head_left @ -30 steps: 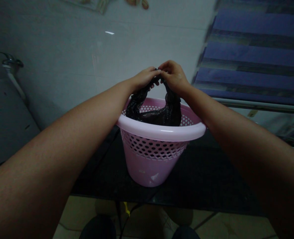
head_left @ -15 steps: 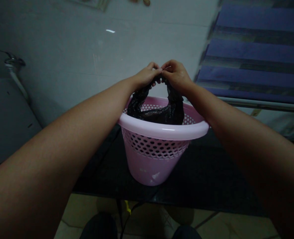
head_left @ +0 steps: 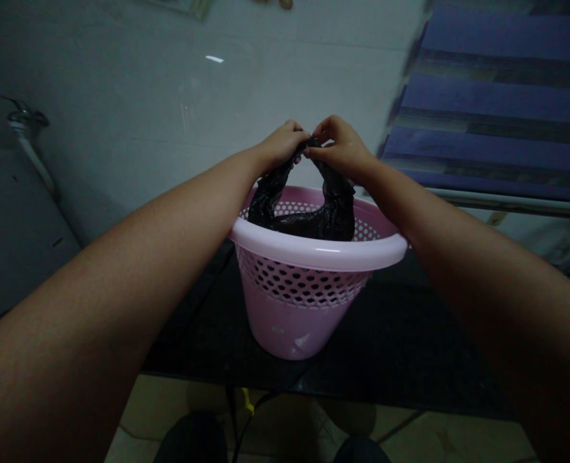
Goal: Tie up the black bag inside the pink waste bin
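A pink plastic basket (head_left: 289, 321) with a holed upper wall stands on a black table. Inside it is a black plastic bag (head_left: 299, 225), whose two handle-like ends rise above the rim and meet in an arch. My left hand (head_left: 285, 145) is closed on the left end of the bag. From the other side, my right hand (head_left: 340, 145) pinches the right end, its fingertips close against those of the left. Where the two ends cross or join, the fingers partly hide them. Both forearms pass close over the basket's rim.
The black table (head_left: 410, 347) carries the basket near its front edge. Behind is a pale tiled wall (head_left: 135, 83), with a metal tap (head_left: 24, 119) at the left above a light-coloured appliance or box (head_left: 19, 238). A blue striped blind (head_left: 487, 96) hangs at the right.
My fingertips have shifted slightly at the top of the bag, and more black plastic now shows between them. The basket stays in place.
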The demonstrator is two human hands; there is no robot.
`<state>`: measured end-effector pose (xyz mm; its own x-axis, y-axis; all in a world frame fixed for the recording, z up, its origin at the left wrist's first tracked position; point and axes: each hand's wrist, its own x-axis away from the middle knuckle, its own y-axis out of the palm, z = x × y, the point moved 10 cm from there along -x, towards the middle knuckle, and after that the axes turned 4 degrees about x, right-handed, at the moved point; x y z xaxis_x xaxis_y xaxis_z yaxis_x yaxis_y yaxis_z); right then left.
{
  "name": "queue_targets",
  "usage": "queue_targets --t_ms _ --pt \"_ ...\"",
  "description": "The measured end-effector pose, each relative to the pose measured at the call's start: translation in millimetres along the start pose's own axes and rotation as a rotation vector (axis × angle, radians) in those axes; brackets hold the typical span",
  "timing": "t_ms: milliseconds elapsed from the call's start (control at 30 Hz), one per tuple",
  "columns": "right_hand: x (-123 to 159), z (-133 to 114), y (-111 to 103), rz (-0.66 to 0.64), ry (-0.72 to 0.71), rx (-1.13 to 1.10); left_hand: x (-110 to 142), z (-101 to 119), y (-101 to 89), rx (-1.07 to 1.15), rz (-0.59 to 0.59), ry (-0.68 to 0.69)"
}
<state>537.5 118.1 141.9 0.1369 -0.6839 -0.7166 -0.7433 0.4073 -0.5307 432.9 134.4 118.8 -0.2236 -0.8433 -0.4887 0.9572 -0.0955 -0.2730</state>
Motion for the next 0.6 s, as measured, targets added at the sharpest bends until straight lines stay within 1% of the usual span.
queue_targets --t_ms 67,167,367,467,600 --pt "-5.1 4.6 -0.4 0.012 -0.023 -0.037 -0.5 1.1 0.4 0.008 -0.001 0.018" --pt "-9.7 8.4 2.3 -0.013 -0.041 -0.087 -1.6 1.7 1.7 0.027 -0.009 0.037" --pt "-4.0 6.8 6.7 -0.082 0.010 -0.149 -6.1 -0.4 0.4 0.060 -0.015 0.053" --pt "-0.6 7.0 4.9 -0.076 0.027 -0.177 -9.2 -2.1 2.1 0.084 -0.044 0.054" --pt "-1.1 14.7 2.2 -0.046 0.053 -0.215 -10.6 -0.5 4.9 0.113 -0.078 0.071"
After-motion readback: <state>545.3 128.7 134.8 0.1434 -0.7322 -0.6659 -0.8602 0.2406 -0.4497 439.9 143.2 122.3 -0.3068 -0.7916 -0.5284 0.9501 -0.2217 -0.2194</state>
